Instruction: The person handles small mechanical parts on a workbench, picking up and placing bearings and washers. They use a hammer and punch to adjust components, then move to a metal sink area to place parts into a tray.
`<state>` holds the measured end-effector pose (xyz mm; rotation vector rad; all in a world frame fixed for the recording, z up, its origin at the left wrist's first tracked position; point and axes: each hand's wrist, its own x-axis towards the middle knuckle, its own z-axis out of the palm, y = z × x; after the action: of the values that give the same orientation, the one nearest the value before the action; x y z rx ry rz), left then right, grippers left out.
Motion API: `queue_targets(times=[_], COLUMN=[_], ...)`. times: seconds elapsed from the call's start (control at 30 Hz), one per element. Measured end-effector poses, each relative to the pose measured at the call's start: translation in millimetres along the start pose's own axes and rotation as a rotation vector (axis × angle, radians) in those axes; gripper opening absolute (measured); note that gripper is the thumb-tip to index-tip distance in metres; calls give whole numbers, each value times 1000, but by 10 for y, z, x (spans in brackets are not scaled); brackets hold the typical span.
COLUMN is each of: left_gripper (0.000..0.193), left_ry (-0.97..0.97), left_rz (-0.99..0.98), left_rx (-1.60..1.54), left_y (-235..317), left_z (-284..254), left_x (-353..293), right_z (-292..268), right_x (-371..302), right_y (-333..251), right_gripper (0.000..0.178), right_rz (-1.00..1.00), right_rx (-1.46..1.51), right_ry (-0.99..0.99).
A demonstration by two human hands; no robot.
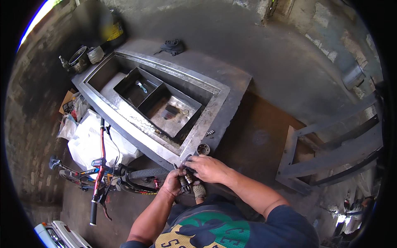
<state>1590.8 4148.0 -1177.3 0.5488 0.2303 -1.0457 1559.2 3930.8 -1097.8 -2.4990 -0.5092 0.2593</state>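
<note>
Close to my body, below the near corner of the metal bench [185, 152], my left hand [173, 182] is closed around a metal shaft-like part with stepped, toothed-looking sections [187, 179]. My right hand [204, 168] lies just above and right of it, its fingers curled at the bench corner. Something dark shows at those fingertips, too small to name. A round metal ring [203, 149], like a bearing, sits on the bench corner beyond my right hand. Several small metal pieces [210, 133] lie on the bench edge past the ring.
Sunk in the bench is a divided metal tray [164, 86] with a brush [141, 86] inside. A dark cloth [173, 47] lies along the far edge. A bicycle [99, 175] stands at the left, beside a white sheet [93, 138]. At the right is a metal frame [326, 165].
</note>
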Motion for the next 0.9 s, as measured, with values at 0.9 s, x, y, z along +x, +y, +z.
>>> queue_targets(times=[0.9], left_gripper=[41], left_ry=[400], left_rz=[379], left_rx=[-80], left_y=[-135], left_z=[372], left_x=[455], right_z=[118], right_x=[-267], right_y=[-4], right_gripper=[64], right_rz=[199], right_rx=[207], right_ry=[145])
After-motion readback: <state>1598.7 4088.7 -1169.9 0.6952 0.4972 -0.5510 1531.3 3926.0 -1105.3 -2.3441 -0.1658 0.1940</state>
